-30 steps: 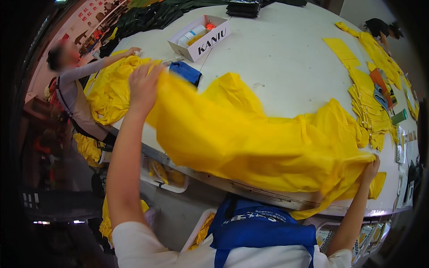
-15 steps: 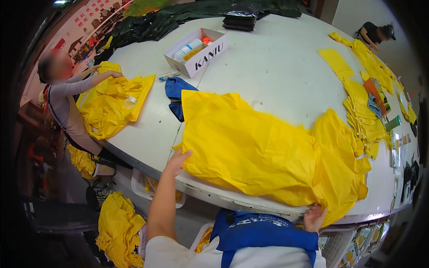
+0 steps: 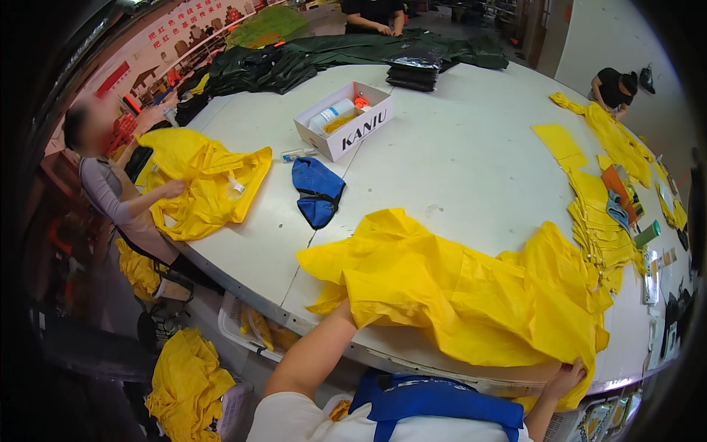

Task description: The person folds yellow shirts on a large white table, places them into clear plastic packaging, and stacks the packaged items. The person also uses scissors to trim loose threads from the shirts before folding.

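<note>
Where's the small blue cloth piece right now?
In the head view the blue cloth piece lies flat on the white table, left of centre, just below the open cardboard box and up-left of the big yellow garment.

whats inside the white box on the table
The white box is open on top. Inside show a white bottle, something yellow beside it and a small orange item. The near wall hides whatever lies lower down.
</note>
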The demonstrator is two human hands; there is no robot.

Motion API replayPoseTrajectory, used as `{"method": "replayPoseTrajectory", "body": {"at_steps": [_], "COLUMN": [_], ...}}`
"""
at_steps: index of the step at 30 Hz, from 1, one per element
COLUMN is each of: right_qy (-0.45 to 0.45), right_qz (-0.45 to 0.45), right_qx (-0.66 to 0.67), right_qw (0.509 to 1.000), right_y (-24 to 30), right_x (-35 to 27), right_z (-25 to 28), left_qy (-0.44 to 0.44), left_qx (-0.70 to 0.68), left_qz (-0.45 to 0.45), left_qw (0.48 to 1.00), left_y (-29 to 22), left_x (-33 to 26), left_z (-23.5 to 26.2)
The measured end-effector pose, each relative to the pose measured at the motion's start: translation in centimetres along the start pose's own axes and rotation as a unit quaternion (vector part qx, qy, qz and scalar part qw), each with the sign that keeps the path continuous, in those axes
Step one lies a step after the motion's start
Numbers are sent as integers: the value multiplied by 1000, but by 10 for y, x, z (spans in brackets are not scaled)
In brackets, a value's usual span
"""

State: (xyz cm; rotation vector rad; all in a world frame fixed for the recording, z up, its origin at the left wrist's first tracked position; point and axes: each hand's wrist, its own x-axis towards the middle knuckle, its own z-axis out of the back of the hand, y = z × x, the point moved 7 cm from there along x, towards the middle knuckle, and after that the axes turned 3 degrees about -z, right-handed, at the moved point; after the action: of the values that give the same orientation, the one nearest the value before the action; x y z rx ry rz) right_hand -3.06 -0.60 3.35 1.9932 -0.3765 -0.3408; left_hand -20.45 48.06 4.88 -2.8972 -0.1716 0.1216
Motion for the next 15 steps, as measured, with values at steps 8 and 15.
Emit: {"method": "replayPoseTrajectory", "body": {"at_steps": [8,15], "right_qy": [188,62], "right_qz": [-2,94], "right_qx": [139,141], "right_qw": [972,984], "right_y": [30,119], "right_x": [56,126], "right_z": [-24,-43], "left_qy": [-291,-269], "left_qx": [282,525], "left_qz": [16,-130], "left_qw": [914,797], "left_y": [-97,-275], "left_x": [-57,-161], "left_z": [174,-63]}}
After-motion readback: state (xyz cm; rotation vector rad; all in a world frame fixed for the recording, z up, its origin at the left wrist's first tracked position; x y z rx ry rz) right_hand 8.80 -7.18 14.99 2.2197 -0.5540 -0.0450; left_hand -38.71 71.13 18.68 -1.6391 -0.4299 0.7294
